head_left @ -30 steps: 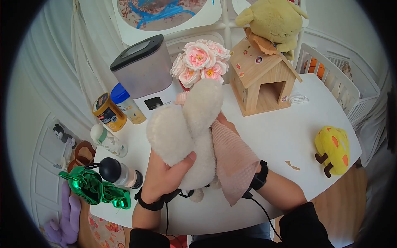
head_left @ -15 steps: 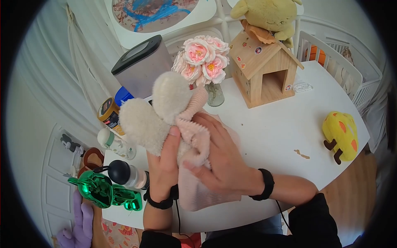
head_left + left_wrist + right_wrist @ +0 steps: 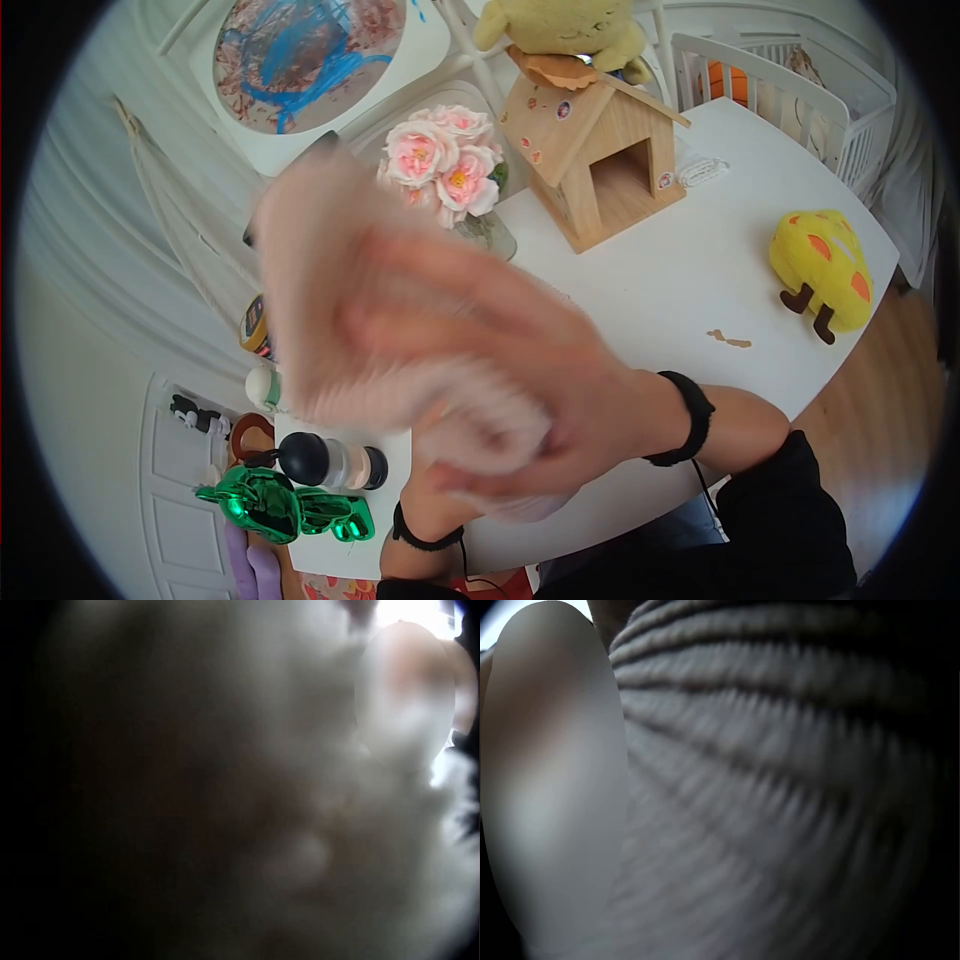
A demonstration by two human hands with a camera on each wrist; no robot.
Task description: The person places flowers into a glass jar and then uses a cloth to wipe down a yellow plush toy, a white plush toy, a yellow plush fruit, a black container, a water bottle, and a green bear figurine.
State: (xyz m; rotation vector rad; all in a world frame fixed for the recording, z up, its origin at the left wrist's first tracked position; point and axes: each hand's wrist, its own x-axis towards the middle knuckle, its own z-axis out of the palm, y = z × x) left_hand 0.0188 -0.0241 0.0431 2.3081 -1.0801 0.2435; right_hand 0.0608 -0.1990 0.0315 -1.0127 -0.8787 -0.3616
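My right hand holds a pale pink ribbed cloth, its fingers lying along the folds and a bunched roll of cloth near the thumb. Motion blurs both in the head view. Ribbed fabric also fills most of the right wrist view. Behind them, only the lower part of my left hand shows above its black wristband; its fingers are hidden. Soft whitish fur of a plush toy fills the left wrist view, close to the lens. In the head view the cloth and right hand cover the toy.
Pink flowers in a glass vase and a wooden house stand behind the hands on the white table. A yellow plush sits at right. At left are a black-capped bottle and a shiny green figure.
The right hand and cloth have swung from beside the white plush toy up and left across it, covering its ears. Earlier the left thumb was visible gripping the toy. The head view has shifted.
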